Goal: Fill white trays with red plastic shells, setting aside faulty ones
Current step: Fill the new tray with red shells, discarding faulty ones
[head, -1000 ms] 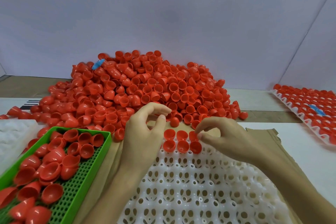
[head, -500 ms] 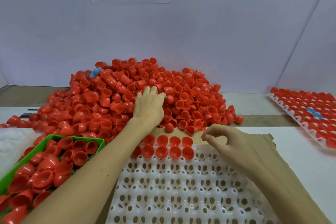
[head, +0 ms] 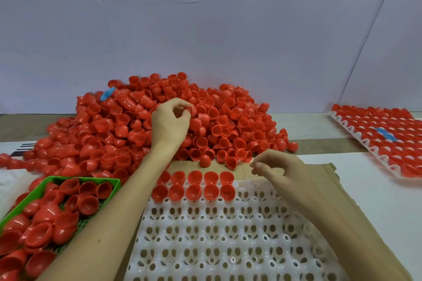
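A big pile of red plastic shells (head: pixel 228 118) covers the middle of the table. My left hand (head: pixel 170 122) reaches into the pile with its fingers curled around a red shell (head: pixel 181 110). A white tray (head: pixel 228 235) lies in front of me, with two short rows of red shells (head: pixel 194 185) seated along its far edge. My right hand (head: pixel 277 167) hovers over the tray's far right corner, thumb and fingertips pinched loosely together; nothing shows in it.
A green basket (head: pixel 96 217) at the near left holds several red shells. A second white tray (head: pixel 383 143), filled with red shells, lies at the far right. Brown cardboard (head: pixel 319 169) sits under the near tray. A blue piece (head: pixel 107 93) lies on the pile.
My left hand has gone from the tray's far edge up into the pile and closed on a shell. My right hand has stayed near the tray's far right corner.
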